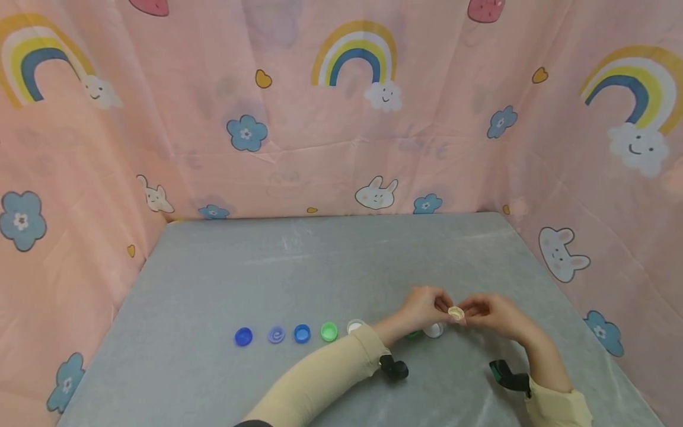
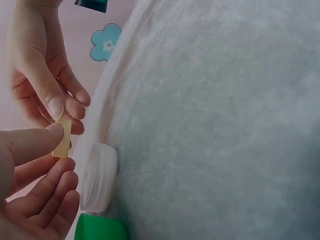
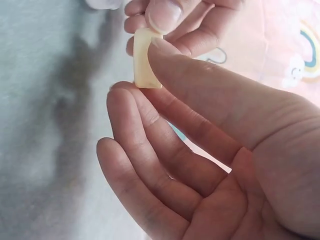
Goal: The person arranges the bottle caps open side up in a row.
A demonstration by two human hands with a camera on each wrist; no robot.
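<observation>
A small pale yellow bottle cap (image 1: 456, 312) is held up between both hands over the right part of the table. From one side my left hand (image 1: 424, 307) pinches it between thumb and fingers. My right hand (image 1: 496, 314) pinches the opposite side, its thumb laid along the cap (image 3: 145, 60) in the right wrist view. Close beneath the hands lie a whitish clear cap (image 1: 434, 330) and a green cap (image 1: 414, 334), the green one partly hidden by the left hand. Both show in the left wrist view, the clear cap (image 2: 100, 177) with ridged sides beside the green cap (image 2: 101, 227).
Leftward along the grey table (image 1: 256, 267) runs a row: a dark blue cap (image 1: 243, 337), a lavender cap (image 1: 276, 334), a blue cap (image 1: 302, 333), a light green cap (image 1: 329, 331) and a white cap (image 1: 355, 325) partly behind the left sleeve. Pink patterned cloth (image 1: 299, 172) surrounds the table.
</observation>
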